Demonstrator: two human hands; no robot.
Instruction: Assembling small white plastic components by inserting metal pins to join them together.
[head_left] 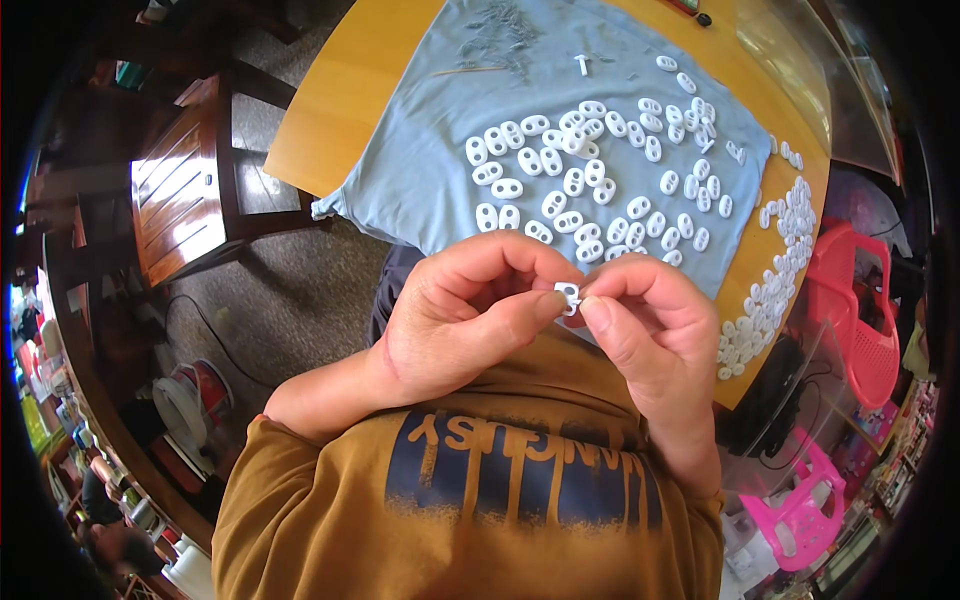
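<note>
Close to my chest, my left hand (pixel 460 320) pinches a small white plastic piece (pixel 567 290) with a dark hole in it, between thumb and forefinger. My right hand (pixel 655 335) meets it from the other side, thumb and forefinger closed at the piece's right edge. Whether the right fingertips also hold a separate tiny part is hidden. Just beyond my hands, many white oval pieces with two holes (pixel 554 205) lie scattered over a light blue cloth (pixel 420 150).
The cloth covers a yellow wooden table (pixel 318 110). More white pieces (pixel 790 240) are heaped along its right edge. Small dark slivers (pixel 495 40) and a white T-shaped part (pixel 583 65) lie at the far end. Red (pixel 855 310) and pink (pixel 800 510) plastic chairs stand to the right.
</note>
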